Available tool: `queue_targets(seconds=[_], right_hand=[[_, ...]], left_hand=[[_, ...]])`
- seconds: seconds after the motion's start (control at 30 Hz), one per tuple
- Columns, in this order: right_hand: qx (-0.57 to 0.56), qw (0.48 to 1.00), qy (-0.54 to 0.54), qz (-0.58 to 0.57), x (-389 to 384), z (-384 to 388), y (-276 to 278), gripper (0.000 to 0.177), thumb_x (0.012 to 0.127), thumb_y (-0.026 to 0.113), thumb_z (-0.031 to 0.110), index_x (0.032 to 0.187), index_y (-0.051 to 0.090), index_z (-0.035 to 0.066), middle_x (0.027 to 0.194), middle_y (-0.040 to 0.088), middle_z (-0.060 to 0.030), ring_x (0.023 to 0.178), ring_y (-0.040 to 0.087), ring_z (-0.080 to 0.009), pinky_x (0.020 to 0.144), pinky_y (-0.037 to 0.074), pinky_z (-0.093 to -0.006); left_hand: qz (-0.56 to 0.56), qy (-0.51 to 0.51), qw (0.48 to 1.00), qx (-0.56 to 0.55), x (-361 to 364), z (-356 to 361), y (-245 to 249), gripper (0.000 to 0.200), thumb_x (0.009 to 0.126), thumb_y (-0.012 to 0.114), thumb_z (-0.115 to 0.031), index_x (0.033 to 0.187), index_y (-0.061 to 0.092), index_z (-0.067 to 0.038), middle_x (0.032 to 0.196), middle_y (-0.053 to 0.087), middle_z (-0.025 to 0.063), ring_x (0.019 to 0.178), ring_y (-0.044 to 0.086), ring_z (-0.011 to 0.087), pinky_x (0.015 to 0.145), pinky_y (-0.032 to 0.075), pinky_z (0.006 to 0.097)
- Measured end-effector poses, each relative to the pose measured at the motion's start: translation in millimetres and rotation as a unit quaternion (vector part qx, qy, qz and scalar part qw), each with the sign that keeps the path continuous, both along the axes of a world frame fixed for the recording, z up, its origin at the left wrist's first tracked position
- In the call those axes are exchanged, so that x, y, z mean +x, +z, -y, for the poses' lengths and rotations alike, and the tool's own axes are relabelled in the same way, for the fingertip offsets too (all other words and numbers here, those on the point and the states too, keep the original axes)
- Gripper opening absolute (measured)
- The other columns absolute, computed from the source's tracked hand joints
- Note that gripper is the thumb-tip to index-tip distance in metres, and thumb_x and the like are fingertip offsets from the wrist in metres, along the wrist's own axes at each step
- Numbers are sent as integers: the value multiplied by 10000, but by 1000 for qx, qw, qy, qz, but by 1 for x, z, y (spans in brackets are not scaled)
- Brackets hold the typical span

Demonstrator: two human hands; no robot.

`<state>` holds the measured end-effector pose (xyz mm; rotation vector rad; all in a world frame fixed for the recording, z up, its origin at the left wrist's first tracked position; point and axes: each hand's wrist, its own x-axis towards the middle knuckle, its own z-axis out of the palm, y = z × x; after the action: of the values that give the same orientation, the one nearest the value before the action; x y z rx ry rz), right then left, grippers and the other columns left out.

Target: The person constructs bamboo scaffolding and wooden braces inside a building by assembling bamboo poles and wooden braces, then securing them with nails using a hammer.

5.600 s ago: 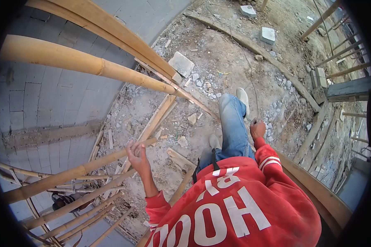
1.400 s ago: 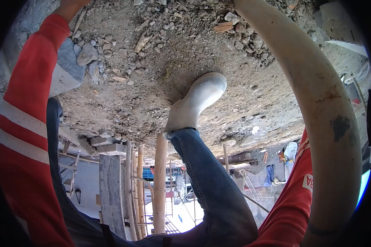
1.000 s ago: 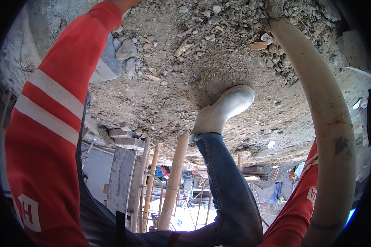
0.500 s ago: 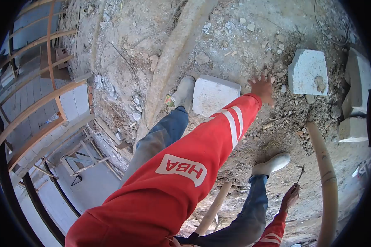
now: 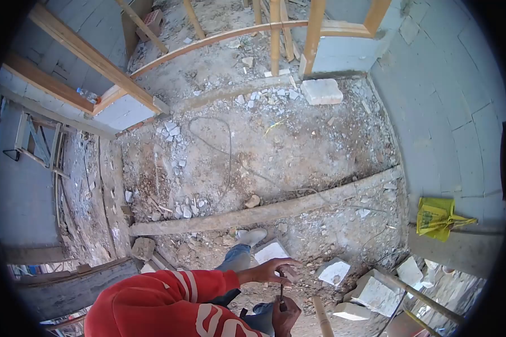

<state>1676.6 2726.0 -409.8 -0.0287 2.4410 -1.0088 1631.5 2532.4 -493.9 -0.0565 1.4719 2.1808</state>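
My left hand is bent inward above the right one, its fingers curled at the upper end of a thin metal tool. The handle of that tool is in my right hand, whose fingers are wrapped round it. Fingers partly hide the tool's head. Beyond my hands a pale block lies beside my shoe. Another pale block rests on the soil to the right.
A long concrete beam crosses the rubble floor. More blocks lie at the lower right, near a wooden pole. A yellow bag is by the right wall. Wooden frames stand at the upper left.
My left hand has come back from over the soil between the blocks to the tool in my right hand. The view has swung up, showing more floor and the walls.
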Motion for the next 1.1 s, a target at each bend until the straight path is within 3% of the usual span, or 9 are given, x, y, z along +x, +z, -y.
queue_targets(seconds=[0.13,0.3,0.37,0.5,0.6,0.77,0.83,0.97,1.1], right_hand=[[-41,983,116,-139,-89,83,73,70,772,727,88,765,690,29,702,624,-132,635,618,-311,561,477,-390],[-155,960,127,-196,-149,160,104,428,813,708,29,1202,532,35,1158,566,-136,977,607,-307,819,523,-375],[-296,952,29,73,-169,187,107,521,849,716,85,1273,423,7,1269,520,-190,1079,574,-253,846,508,-401],[-299,897,0,327,-233,223,128,478,890,677,59,1281,411,-9,972,642,-130,755,656,-215,674,552,-344],[-271,918,-20,288,-288,234,104,335,872,697,53,1143,512,-15,759,609,-81,560,614,-172,534,510,-314],[-108,990,32,81,-406,274,97,318,834,728,54,1078,547,-40,675,541,-53,465,553,-149,415,450,-291],[-81,994,76,23,-436,310,122,390,824,742,69,1134,528,-31,635,506,-40,436,515,-141,393,430,-292],[-50,986,158,-35,-480,370,159,444,803,726,46,1182,502,-11,614,479,-19,458,506,-144,421,435,-309],[-94,914,350,-180,-530,470,134,440,789,707,52,1165,488,-12,629,502,-48,555,564,-208,523,469,-362]], left_hand=[[-27,157,987,-1,-43,75,74,611,872,787,-143,1399,496,-42,1107,683,99,1049,642,149,930,517,304],[41,341,935,90,-89,109,152,440,909,725,-80,1302,554,17,1086,685,95,976,671,160,874,548,291],[146,425,873,188,-111,122,169,353,935,676,-52,1262,566,24,1111,683,108,923,672,137,794,562,272],[201,221,954,-5,-167,177,205,523,918,720,-278,1310,541,18,1064,671,114,829,671,143,703,551,254],[98,219,951,-195,-229,216,204,712,874,736,-417,1399,488,-6,1165,622,172,1001,659,218,819,545,310],[-190,489,804,-279,-330,370,358,516,849,770,-129,1310,564,-23,1259,593,123,1198,580,235,1006,472,369],[-340,626,647,-273,-321,432,444,482,780,790,-94,1216,607,1,1175,614,135,1109,604,221,952,475,349],[-584,650,297,-385,-240,493,583,931,761,717,-666,1405,470,-41,1370,555,179,1345,455,359,1162,249,613],[-580,669,249,-392,-212,543,598,901,768,710,-659,1389,489,-45,1369,558,178,1349,452,357,1159,239,626]])
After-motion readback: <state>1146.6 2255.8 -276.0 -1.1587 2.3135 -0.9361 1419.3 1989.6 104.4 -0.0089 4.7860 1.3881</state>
